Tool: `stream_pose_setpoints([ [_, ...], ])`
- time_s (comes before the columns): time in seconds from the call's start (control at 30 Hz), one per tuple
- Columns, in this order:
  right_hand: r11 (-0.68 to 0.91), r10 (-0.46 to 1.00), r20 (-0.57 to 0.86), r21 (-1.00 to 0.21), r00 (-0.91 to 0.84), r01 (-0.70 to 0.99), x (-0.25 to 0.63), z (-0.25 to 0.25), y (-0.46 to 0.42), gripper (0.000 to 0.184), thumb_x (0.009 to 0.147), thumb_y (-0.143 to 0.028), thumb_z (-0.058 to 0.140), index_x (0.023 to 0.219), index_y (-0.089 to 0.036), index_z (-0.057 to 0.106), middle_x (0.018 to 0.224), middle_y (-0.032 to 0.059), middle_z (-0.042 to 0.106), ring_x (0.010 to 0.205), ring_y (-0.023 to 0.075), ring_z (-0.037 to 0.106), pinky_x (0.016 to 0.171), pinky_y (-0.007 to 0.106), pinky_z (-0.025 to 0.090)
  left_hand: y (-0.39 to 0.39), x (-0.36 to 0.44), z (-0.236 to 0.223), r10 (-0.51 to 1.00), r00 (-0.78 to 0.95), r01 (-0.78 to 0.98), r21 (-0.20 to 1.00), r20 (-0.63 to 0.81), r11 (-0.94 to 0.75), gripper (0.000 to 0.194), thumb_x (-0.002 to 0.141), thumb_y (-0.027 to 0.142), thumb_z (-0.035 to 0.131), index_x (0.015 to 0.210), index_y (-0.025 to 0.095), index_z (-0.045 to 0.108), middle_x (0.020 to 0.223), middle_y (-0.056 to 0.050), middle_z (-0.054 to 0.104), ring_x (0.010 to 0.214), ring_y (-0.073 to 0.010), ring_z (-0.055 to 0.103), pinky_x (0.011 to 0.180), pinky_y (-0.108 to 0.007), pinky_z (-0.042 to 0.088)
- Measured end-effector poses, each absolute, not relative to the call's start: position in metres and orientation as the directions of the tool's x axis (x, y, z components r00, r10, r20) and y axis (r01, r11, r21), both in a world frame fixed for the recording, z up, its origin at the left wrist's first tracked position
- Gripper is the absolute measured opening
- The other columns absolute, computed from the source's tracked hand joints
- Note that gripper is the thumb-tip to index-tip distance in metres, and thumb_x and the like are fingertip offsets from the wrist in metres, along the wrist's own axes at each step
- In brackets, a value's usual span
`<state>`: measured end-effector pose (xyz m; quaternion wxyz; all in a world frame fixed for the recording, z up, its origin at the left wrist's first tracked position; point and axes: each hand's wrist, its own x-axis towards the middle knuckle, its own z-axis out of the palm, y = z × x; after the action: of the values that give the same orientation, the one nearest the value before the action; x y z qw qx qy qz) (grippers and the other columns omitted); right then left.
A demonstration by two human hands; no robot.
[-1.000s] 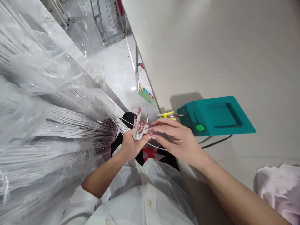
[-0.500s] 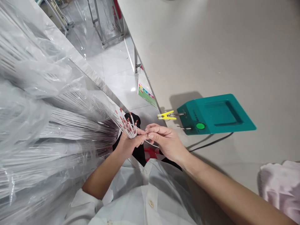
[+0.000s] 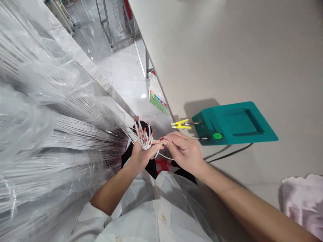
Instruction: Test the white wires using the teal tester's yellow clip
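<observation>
My left hand (image 3: 141, 156) is closed around a bundle of thin white wires (image 3: 143, 134) whose reddish tips fan upward above my fist. My right hand (image 3: 183, 151) pinches one white wire (image 3: 164, 156) right beside the bundle, its fingertips touching my left thumb. Both hands hover at the table's near left edge, just left of a teal box (image 3: 234, 122) with a green button (image 3: 217, 136). A yellow clip (image 3: 179, 124) sticks out from the box's left side.
Large clear plastic bags (image 3: 50, 117) full of white wires fill the left. A black cable (image 3: 227, 153) leaves the teal box across the grey table (image 3: 227, 50). A pale cloth (image 3: 302, 198) lies at lower right. A metal rack (image 3: 113, 23) stands on the floor beyond.
The bundle tilted left and has swung back more upright. My right hand went from open fingers over the bundle to a pinch on one wire beside it.
</observation>
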<state>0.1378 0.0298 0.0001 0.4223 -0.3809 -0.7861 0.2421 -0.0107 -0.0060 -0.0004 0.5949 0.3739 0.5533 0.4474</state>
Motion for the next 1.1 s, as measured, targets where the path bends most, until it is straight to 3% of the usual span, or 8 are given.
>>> stream_pose_setpoints([
  [0.13, 0.781, 0.586, 0.603, -0.242, -0.541, 0.576, 0.144, 0.002, 0.035, 0.014, 0.083, -0.015, 0.052, 0.075, -0.015, 0.063, 0.072, 0.0063, 0.067, 0.066, 0.0157, 0.060, 0.061, 0.028, 0.044, -0.006, -0.008, 0.009, 0.951, -0.060, 0.032, 0.951, -0.304, 0.306, 0.015, 0.070, 0.028, 0.065, 0.067, 0.014, 0.069, 0.049, 0.003, 0.048, 0.048, -0.0075, 0.040, 0.049, -0.022, 0.032],
  [0.23, 0.813, 0.518, 0.563, -0.090, -0.643, 0.576, 0.146, 0.004, 0.035, 0.016, 0.083, -0.016, 0.051, 0.072, -0.015, 0.062, 0.071, 0.0064, 0.066, 0.062, 0.0162, 0.057, 0.060, 0.029, 0.041, -0.006, -0.001, 0.015, 0.942, -0.114, 0.037, 0.946, -0.315, 0.321, 0.013, 0.067, 0.027, 0.065, 0.065, 0.014, 0.067, 0.050, 0.003, 0.051, 0.050, -0.0082, 0.042, 0.050, -0.022, 0.035],
  [0.37, 0.851, 0.500, 0.469, -0.112, -0.728, 0.513, 0.151, 0.001, 0.029, 0.018, 0.084, -0.016, 0.048, 0.071, -0.016, 0.061, 0.066, 0.0048, 0.062, 0.060, 0.0161, 0.055, 0.059, 0.030, 0.040, -0.004, 0.002, 0.015, 0.899, -0.206, -0.051, 0.922, -0.385, 0.383, 0.015, 0.066, 0.027, 0.064, 0.067, 0.013, 0.065, 0.046, 0.004, 0.048, 0.042, -0.0061, 0.038, 0.043, -0.021, 0.031],
  [0.6, 0.572, 0.816, 0.380, -0.640, -0.435, 0.513, 0.163, 0.007, 0.028, 0.011, 0.087, -0.017, 0.048, 0.086, -0.019, 0.059, 0.077, 0.0045, 0.063, 0.071, 0.0145, 0.059, 0.062, 0.026, 0.047, 0.002, -0.001, 0.011, 0.924, -0.154, -0.072, 0.936, -0.351, 0.344, 0.019, 0.070, 0.031, 0.064, 0.072, 0.012, 0.067, 0.048, 0.002, 0.052, 0.040, -0.0059, 0.039, 0.041, -0.021, 0.030],
  [0.73, 0.521, 0.839, 0.350, -0.739, -0.417, 0.428, 0.159, 0.011, 0.034, 0.011, 0.085, -0.023, 0.055, 0.092, -0.019, 0.061, 0.084, 0.0052, 0.066, 0.077, 0.0144, 0.062, 0.066, 0.025, 0.049, 0.001, 0.001, 0.016, 0.938, -0.126, 0.033, 0.943, -0.323, 0.330, 0.016, 0.068, 0.030, 0.067, 0.071, 0.014, 0.069, 0.044, 0.004, 0.048, 0.043, -0.0077, 0.041, 0.047, -0.023, 0.035],
  [0.87, 0.615, 0.755, 0.341, -0.664, -0.560, 0.425, 0.156, 0.009, 0.039, 0.020, 0.089, -0.020, 0.046, 0.078, -0.019, 0.063, 0.076, 0.0035, 0.066, 0.070, 0.0127, 0.061, 0.060, 0.023, 0.046, -0.001, -0.002, 0.014, 0.954, -0.035, 0.099, 0.949, -0.298, 0.300, 0.012, 0.069, 0.026, 0.066, 0.072, 0.015, 0.070, 0.055, 0.001, 0.058, 0.057, -0.0118, 0.053, 0.059, -0.024, 0.043],
  [0.97, 0.713, 0.689, 0.340, -0.472, -0.640, 0.518, 0.158, 0.008, 0.039, 0.023, 0.088, -0.019, 0.044, 0.077, -0.018, 0.064, 0.074, 0.0047, 0.065, 0.069, 0.0142, 0.061, 0.058, 0.025, 0.042, -0.001, -0.004, 0.007, 0.957, 0.000, 0.101, 0.952, -0.290, 0.289, 0.008, 0.066, 0.022, 0.067, 0.069, 0.015, 0.069, 0.068, -0.002, 0.065, 0.064, -0.0131, 0.057, 0.062, -0.024, 0.046],
  [1.1, 0.778, 0.626, 0.348, -0.214, -0.698, 0.591, 0.168, 0.015, 0.040, 0.023, 0.086, -0.019, 0.046, 0.070, -0.017, 0.063, 0.065, 0.0037, 0.062, 0.058, 0.0146, 0.056, 0.055, 0.029, 0.038, 0.004, -0.004, 0.002, 0.931, -0.091, 0.044, 0.933, -0.354, 0.358, 0.010, 0.064, 0.022, 0.068, 0.068, 0.014, 0.064, 0.059, 0.000, 0.061, 0.048, -0.0086, 0.049, 0.048, -0.021, 0.041],
])
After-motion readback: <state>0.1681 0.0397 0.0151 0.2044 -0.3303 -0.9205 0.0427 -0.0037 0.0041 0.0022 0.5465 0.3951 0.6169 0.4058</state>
